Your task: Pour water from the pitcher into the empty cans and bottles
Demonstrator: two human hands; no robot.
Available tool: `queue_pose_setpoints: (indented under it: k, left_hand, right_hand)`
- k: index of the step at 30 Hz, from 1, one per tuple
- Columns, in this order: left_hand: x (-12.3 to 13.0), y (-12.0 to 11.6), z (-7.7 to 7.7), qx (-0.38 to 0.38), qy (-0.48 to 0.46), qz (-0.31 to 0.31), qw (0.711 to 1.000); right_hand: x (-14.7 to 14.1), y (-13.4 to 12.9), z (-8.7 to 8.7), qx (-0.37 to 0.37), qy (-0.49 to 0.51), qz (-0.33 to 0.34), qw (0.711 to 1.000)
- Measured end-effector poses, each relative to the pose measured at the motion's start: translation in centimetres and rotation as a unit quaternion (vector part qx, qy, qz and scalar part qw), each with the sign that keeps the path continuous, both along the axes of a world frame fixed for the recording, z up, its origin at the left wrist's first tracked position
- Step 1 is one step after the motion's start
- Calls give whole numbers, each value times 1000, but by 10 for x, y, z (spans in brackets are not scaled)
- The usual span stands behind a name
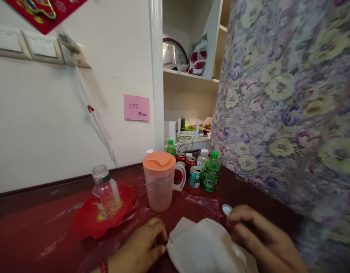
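Observation:
A pale, soft, cloth-like thing [203, 246] lies crumpled at the bottom of the view, between my two hands. My left hand [143, 246] is closed, thumb and bent fingers meeting at the cloth's left edge. On the other side my right hand [263, 239] is closed too, slightly blurred, its curled fingers beside the cloth's right edge. A small white cap [227, 209] shows right at those fingertips; I cannot tell whether they grip it. Beyond the cloth stands a clear plastic jug [159, 191] with an orange lid [159, 163], its handle turned right.
Left of the jug, a clear bottle [107, 199] stands in a red scalloped plate [89, 223]. Behind the jug are several drink cans [195, 177], a green bottle [211, 174] and other bottles. A flowered curtain [283, 106] hangs at right; shelves [189, 76] rise behind.

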State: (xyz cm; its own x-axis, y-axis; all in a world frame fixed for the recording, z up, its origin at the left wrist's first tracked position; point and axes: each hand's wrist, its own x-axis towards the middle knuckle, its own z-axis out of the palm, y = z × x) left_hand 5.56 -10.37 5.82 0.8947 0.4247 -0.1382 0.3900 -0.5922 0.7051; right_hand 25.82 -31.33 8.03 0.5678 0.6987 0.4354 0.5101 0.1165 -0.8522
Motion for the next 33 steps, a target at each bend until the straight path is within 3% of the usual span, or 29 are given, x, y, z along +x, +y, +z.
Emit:
queue_pose_setpoints:
  k: [3, 6, 8, 11, 13, 15, 18, 20, 23, 28, 33]
  left_hand:
    - [-9, -4, 13, -10, -41, -2, 999]
    - [-28, 3, 17, 7, -119, 25, 993]
    - [-48, 13, 20, 43, -172, 88, 980]
    - [-83, 33, 29, 125, -248, 218, 936]
    - [-107, 49, 36, 158, -287, 301, 896]
    - [-126, 66, 40, 139, -308, 363, 868]
    - [-144, 89, 39, 73, -321, 413, 850]
    - [-146, 103, 34, 42, -317, 428, 845]
    - [-139, 118, 23, 1, -297, 416, 859]
    - [-116, 132, 11, -36, -296, 352, 887]
    - [-104, 140, 13, -33, -314, 302, 900]
  right_hand:
    - [5, 51, 31, 162, 158, 1, 974]
    - [-3, 110, 47, 247, 215, 22, 945]
    - [-10, 141, 48, 270, 213, 31, 939]
    - [-12, 169, 36, 245, 154, 3, 957]
    - [-7, 177, 24, 200, 92, -35, 975]
    - [5, 180, 11, 141, 29, -61, 988]
    - [27, 183, -7, 41, -67, -123, 989]
    - [40, 185, -17, -32, -74, -121, 989]
    - [51, 187, -31, -86, -44, -73, 993]
    - [44, 186, -37, -85, 8, 24, 996]
    - [40, 184, -37, -93, 31, 15, 995]
